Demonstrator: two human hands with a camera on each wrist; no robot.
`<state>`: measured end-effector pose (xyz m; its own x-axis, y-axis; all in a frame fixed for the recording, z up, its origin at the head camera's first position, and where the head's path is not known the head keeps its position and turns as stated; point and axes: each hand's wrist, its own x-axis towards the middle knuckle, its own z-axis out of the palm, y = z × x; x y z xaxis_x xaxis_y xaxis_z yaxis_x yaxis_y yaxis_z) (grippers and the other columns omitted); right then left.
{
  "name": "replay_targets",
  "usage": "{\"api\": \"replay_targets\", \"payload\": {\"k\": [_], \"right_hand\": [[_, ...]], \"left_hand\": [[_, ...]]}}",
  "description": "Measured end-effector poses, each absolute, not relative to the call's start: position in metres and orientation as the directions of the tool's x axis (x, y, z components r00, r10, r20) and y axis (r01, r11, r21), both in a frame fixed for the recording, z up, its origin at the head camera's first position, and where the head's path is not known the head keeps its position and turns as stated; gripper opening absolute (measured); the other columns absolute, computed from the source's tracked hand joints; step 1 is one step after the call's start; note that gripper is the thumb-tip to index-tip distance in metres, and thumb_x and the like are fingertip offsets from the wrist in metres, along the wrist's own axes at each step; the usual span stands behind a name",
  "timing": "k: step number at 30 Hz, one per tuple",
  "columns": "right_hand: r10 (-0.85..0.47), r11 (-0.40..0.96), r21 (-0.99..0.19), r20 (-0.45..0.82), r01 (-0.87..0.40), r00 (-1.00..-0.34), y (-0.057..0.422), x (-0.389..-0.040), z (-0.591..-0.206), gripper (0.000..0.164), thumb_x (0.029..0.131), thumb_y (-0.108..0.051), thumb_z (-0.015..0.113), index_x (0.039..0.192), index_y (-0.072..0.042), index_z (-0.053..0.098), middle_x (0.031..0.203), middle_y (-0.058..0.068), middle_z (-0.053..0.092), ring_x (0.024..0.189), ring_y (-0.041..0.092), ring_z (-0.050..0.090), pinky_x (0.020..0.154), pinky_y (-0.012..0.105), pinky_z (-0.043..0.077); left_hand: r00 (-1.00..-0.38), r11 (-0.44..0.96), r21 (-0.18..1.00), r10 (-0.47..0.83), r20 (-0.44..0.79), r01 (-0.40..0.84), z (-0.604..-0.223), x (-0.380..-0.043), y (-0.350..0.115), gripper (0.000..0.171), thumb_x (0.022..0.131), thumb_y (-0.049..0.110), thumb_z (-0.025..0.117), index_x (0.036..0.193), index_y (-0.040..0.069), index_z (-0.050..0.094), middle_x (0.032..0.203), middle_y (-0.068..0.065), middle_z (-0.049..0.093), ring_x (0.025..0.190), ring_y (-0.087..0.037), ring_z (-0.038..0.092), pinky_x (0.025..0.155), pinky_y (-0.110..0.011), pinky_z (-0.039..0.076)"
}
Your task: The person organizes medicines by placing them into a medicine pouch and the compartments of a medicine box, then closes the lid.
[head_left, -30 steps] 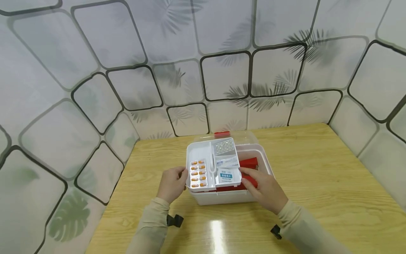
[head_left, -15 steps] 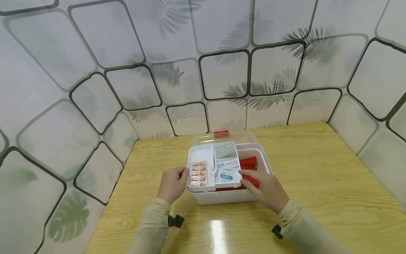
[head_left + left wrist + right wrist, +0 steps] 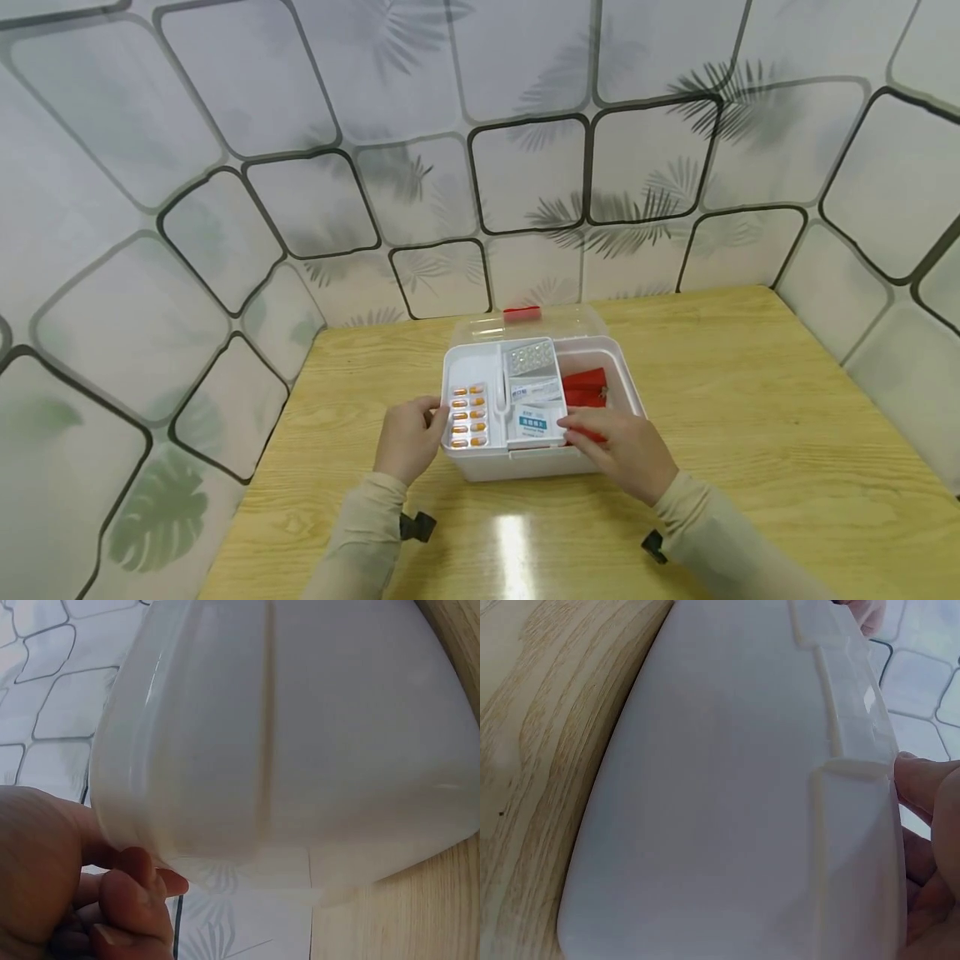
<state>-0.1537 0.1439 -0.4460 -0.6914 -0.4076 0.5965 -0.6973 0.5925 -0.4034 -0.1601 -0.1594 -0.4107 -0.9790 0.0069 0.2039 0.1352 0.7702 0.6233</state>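
Note:
A white divided tray point(image 3: 471, 367) sits at the top of the left part of a white plastic box point(image 3: 525, 467). It carries a blister pack of orange capsules point(image 3: 468, 417), a clear tablet blister point(image 3: 532, 357), a small printed packet point(image 3: 535, 390) and a blue-and-white sachet point(image 3: 532, 423). At the tray's left edge, my left hand point(image 3: 408, 437) pinches the rim; its curled fingers point(image 3: 135, 900) show by the box corner in the left wrist view. My right hand point(image 3: 626, 446) pinches the tray's right front corner, its fingertips partly hidden. Beside the tray, a red pouch point(image 3: 583, 388) lies in the box.
The box's clear lid point(image 3: 558, 323), with a red latch point(image 3: 522, 314), is swung back behind it. Underneath is a wooden table point(image 3: 750, 433). A patterned curtain wall point(image 3: 532, 179) encloses the back and sides.
The tray has come down into the box and its front edge now sits level, covering the red strip seen below it. My right hand has shifted slightly left with it.

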Motion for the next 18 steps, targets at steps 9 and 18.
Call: {"api": "replay_targets", "payload": {"k": [9, 18], "right_hand": [[-0.422, 0.599, -0.368, 0.61, -0.711, -0.671, 0.143, -0.154, -0.449, 0.022, 0.079, -0.021, 0.078, 0.101, -0.019, 0.075, 0.099, -0.007, 0.072, 0.085, 0.007, 0.068, 0.068, 0.029, 0.055], [-0.417, 0.604, -0.351, 0.625, -0.716, -0.659, 0.142, -0.155, -0.45, 0.02, 0.078, -0.022, 0.079, 0.097, -0.019, 0.075, 0.095, -0.009, 0.072, 0.08, 0.005, 0.067, 0.064, 0.027, 0.053]], "left_hand": [[-0.977, 0.758, 0.642, -0.031, 0.211, 0.115, -0.418, -0.159, -0.159, 0.019, 0.089, 0.015, 0.068, 0.101, 0.001, 0.071, 0.056, 0.004, 0.052, 0.042, -0.009, 0.044, 0.038, -0.024, 0.036], [-0.975, 0.728, 0.674, -0.039, 0.221, 0.123, -0.423, -0.159, -0.158, 0.026, 0.089, 0.013, 0.068, 0.112, 0.001, 0.066, 0.059, 0.003, 0.05, 0.046, -0.009, 0.043, 0.04, -0.024, 0.036]]}}
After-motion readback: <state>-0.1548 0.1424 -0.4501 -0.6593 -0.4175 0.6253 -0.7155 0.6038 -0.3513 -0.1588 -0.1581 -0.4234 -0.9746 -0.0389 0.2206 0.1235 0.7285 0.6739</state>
